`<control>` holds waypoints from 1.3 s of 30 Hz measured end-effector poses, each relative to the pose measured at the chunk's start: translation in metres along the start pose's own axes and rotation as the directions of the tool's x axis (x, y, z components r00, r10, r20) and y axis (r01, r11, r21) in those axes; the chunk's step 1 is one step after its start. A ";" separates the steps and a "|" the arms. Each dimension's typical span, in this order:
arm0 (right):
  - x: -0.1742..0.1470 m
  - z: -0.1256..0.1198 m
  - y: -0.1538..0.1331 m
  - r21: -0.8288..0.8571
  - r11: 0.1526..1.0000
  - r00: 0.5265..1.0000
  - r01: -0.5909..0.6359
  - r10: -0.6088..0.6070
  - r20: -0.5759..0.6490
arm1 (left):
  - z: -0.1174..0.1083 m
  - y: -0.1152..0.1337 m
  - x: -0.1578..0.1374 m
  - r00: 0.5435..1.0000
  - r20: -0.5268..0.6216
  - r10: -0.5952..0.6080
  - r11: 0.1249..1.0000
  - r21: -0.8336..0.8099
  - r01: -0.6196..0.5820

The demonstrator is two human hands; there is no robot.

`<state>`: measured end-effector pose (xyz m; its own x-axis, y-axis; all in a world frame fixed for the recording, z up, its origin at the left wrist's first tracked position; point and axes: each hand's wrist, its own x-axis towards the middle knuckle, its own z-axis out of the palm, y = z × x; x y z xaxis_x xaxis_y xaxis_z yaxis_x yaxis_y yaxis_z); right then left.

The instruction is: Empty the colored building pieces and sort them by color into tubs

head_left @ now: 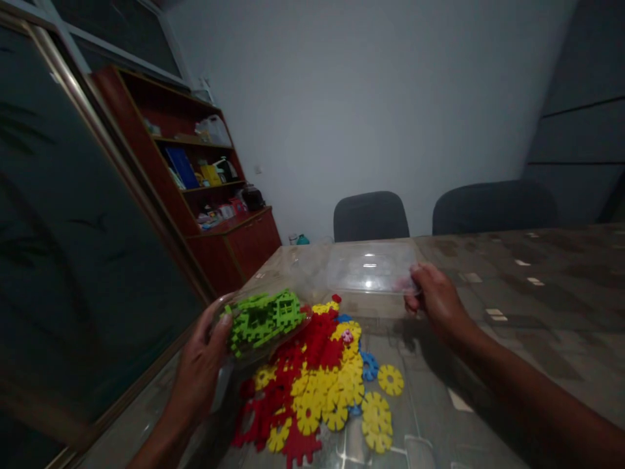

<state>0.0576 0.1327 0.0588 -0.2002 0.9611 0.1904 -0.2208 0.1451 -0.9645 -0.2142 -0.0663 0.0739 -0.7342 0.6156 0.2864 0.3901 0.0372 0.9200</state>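
My left hand (198, 361) grips a clear plastic box (258, 354) by its left end, thumb over the rim. The box is tilted and holds green interlocking plastic pieces (266, 316). At the right, my right hand (434, 296) pinches the end of a clear plastic lid (368, 268), raised above the table and apart from the box. Below and between my hands lies a loose pile of yellow notched discs (329, 387), red interlocking pieces (319, 342) and a few blue discs (370, 366). The box hides part of the pile's left side.
The patterned table (481, 352) stretches to the right. Two dark chairs, one a grey-backed chair (371, 215), stand at its far side. A reddish wooden shelf unit (195, 176) with assorted items is at the back left, beside a framed glass panel (73, 228).
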 end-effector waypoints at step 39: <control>-0.003 0.003 -0.017 -0.026 0.997 0.997 0.078 -0.078 0.023 | 0.005 -0.031 -0.004 0.666 -0.126 0.735 0.665 0.322 -0.673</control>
<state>0.0590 0.1269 0.0757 -0.2041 0.9413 0.2690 -0.2110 0.2260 -0.9510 -0.2208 -0.0662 0.0427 -0.2725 0.3377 0.9009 0.9329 -0.1364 0.3333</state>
